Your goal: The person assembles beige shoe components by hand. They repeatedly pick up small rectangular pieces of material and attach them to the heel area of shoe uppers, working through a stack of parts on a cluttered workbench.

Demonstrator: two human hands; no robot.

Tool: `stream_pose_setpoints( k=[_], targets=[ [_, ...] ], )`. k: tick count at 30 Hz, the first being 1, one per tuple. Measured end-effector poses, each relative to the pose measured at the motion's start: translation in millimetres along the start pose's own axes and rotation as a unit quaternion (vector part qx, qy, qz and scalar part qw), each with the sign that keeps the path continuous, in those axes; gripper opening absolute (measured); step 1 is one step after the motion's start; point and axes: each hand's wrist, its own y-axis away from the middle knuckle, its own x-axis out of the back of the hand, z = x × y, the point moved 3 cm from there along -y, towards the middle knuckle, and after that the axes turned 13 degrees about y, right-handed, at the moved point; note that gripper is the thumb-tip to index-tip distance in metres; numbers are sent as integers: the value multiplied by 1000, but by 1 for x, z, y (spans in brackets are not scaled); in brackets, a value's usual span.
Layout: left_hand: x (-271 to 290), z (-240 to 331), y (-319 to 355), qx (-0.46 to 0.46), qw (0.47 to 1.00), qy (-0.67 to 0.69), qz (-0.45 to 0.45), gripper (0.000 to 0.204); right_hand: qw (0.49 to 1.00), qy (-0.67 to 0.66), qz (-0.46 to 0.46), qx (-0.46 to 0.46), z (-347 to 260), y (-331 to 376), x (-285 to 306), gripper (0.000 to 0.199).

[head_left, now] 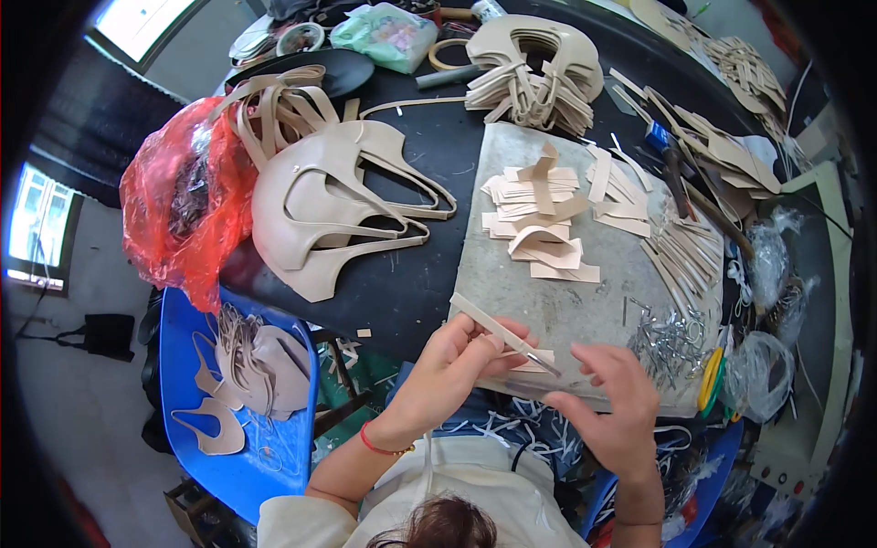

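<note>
My left hand [457,354] pinches a narrow beige leather-like strip [484,320] above the near edge of a grey board [585,315]. A thin metallic piece [541,363] shows at the strip's lower right end; I cannot tell whether it is fixed there. Another short beige piece lies just under those fingers. To the right, my right hand [617,402] is apart from the strip, its thumb and fingers spread with nothing between them. Farther up the board lies a loose pile of short beige strips [534,219]. Small metal hardware [671,338] is heaped at the board's right side.
Beige cut-out panels [315,196] lie on the black table beside a red plastic bag [187,196]. A stack of similar panels [539,68] stands at the back. Green-and-yellow handles [711,379] rest at right. A blue chair [237,457] at left holds more panels.
</note>
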Motion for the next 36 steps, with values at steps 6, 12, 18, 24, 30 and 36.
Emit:
stream_pose_setpoints(
  k=[6, 12, 18, 24, 30, 36],
  targets=[
    [15, 11, 10, -108, 987, -115, -41, 19, 983, 116, 41, 136, -21, -22, -27, 27],
    [74, 102, -1, -402, 581, -684, 181, 27, 995, -71, 34, -68, 2, -13, -28, 16],
    [115, 134, -8, -372, 448, -798, 152, 27, 912, -332, -63, -233, -1, -24, -42, 15],
    [35, 155, 62, -480, 609, -597, 206, 13, 898, -373, -89, -216, 4, -31, -42, 18],
    [17, 107, 60, -398, 763, -502, 85, 21, 908, -381, -40, -170, -1, -29, -42, 12],
    [46, 80, 22, -277, 898, -329, 93, 20, 918, -343, -48, -191, 1, -22, -37, 13]
  ],
)
